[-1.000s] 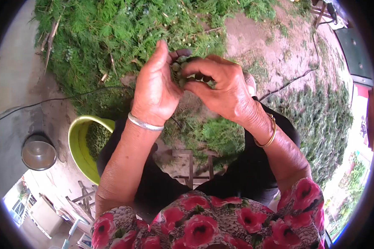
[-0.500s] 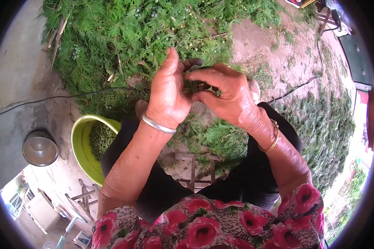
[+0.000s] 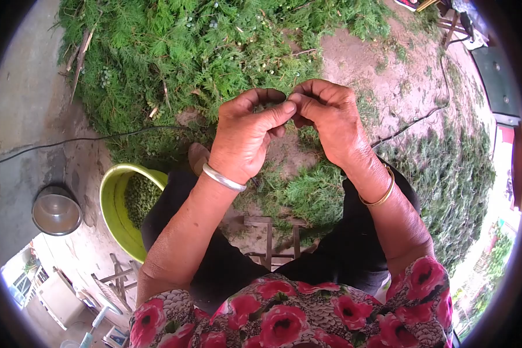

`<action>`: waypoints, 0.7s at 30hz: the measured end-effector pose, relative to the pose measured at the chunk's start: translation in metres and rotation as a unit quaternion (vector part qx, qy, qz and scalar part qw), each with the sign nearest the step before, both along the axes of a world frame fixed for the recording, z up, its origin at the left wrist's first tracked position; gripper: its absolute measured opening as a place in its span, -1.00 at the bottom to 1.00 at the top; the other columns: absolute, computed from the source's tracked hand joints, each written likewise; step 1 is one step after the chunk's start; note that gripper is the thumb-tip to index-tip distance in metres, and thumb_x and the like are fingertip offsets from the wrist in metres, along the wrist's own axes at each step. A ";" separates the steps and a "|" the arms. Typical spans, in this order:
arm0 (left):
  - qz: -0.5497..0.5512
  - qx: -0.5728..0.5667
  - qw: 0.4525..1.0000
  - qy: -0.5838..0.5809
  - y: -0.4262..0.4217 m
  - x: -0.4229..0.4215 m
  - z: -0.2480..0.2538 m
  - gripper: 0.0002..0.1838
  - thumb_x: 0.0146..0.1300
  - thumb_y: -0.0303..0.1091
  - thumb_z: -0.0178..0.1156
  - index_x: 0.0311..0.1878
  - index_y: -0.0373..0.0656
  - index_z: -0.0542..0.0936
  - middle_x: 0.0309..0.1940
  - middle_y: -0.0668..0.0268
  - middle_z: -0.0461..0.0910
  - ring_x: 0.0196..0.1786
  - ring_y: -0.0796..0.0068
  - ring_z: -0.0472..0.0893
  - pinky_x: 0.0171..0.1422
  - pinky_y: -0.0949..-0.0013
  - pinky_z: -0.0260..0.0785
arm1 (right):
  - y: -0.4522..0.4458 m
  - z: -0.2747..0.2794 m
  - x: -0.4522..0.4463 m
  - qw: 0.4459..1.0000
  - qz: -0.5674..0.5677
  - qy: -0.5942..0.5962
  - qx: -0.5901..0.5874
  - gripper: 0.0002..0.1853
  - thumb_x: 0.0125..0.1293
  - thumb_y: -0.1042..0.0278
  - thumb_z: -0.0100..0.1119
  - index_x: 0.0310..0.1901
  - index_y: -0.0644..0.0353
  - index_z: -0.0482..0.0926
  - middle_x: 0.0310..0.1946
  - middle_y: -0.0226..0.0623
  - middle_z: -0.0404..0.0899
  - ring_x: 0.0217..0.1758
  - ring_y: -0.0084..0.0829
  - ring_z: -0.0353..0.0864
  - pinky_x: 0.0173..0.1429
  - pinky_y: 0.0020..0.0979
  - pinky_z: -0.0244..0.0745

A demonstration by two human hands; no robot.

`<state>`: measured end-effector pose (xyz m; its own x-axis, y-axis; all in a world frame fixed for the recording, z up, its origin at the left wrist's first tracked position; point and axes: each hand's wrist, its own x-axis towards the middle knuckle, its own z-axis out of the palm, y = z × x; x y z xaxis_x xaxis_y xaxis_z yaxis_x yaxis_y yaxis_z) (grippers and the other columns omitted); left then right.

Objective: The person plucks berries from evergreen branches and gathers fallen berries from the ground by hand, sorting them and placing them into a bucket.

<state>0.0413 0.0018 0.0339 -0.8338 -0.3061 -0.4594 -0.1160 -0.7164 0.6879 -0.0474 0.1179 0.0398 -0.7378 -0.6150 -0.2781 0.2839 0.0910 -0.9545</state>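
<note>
In the head view my left hand [image 3: 243,130] is raised in front of me, fingers curled and thumb stretched toward the other hand. My right hand [image 3: 333,119] meets it at the fingertips, its thumb and forefinger pinched together. Whatever sits between the fingers is too small and too covered to name. Beyond both hands spreads a heap of cut green conifer branches [image 3: 174,52] with small pale cones among them. Beside my left knee stands a yellow-green bucket [image 3: 107,200], partly filled with small green cones or berries [image 3: 140,200].
A metal bowl [image 3: 57,211] rests on the ground at the left. Black cable [image 3: 69,137] crosses the floor and passes by the heap. Between my legs is a small wooden frame [image 3: 269,240]. More dark green clippings [image 3: 446,180] cover the ground at the right.
My left hand has turned from an open palm with its thumb raised to curled fingers with the thumb lowered. The right hand has shifted slightly right, and the fingertips now meet.
</note>
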 end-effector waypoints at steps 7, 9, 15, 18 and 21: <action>-0.019 0.084 0.996 0.030 -0.003 0.001 0.001 -0.88 0.22 -0.50 0.15 -0.22 -0.36 0.53 -0.42 0.19 0.56 -0.47 0.46 0.51 -0.46 0.56 0.33 | 0.006 -0.003 -0.011 0.960 -0.044 -0.248 -0.125 -0.87 0.25 0.46 0.13 -0.36 0.37 0.56 -0.58 -0.37 0.50 -0.54 -0.57 0.42 -0.43 -0.51 0.35; -0.017 0.138 0.990 0.037 -0.011 0.003 -0.001 -0.85 0.26 -0.44 0.12 -0.20 -0.35 0.52 -0.40 0.16 0.54 -0.44 0.42 0.50 -0.46 0.56 0.34 | 0.009 -0.002 -0.017 0.968 -0.021 -0.216 -0.125 -0.87 0.26 0.46 0.12 -0.35 0.36 0.57 -0.56 -0.32 0.52 -0.48 -0.56 0.46 -0.39 -0.49 0.38; 0.021 0.196 0.970 0.144 -0.074 0.027 0.010 -0.80 0.26 -0.32 0.16 -0.24 -0.29 0.52 -0.37 0.08 0.54 -0.40 0.35 0.55 -0.55 0.50 0.40 | 0.024 0.019 -0.028 0.907 0.338 0.202 0.147 -0.80 0.26 0.35 0.14 -0.29 0.33 0.63 -0.44 -0.17 0.62 -0.40 -0.48 0.58 -0.22 -0.41 0.52; 0.072 0.095 0.986 0.119 -0.125 0.074 0.022 -0.84 0.23 -0.39 0.19 -0.23 -0.29 0.50 -0.30 0.07 0.51 -0.33 0.37 0.52 -0.50 0.53 0.42 | 0.034 0.012 -0.031 0.900 0.294 0.211 0.243 -0.70 0.23 0.23 0.19 -0.33 0.41 0.61 -0.55 -0.11 0.56 -0.47 -0.41 0.55 -0.28 -0.31 0.49; 0.141 -0.075 0.986 -0.038 -0.167 0.145 0.031 -0.88 0.19 -0.46 0.20 -0.27 -0.28 0.49 -0.28 0.11 0.51 -0.29 0.39 0.53 -0.46 0.52 0.43 | 0.037 0.014 -0.035 0.914 0.217 0.220 0.263 -0.69 0.22 0.24 0.20 -0.36 0.43 0.60 -0.62 -0.13 0.52 -0.51 -0.44 0.50 -0.34 -0.32 0.43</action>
<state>0.1864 -0.1653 0.0650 -0.6708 -0.5895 -0.4499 0.0170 -0.6188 0.7854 -0.0824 0.1547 0.0538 -0.5681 -0.7428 -0.3543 -0.2891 0.5832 -0.7591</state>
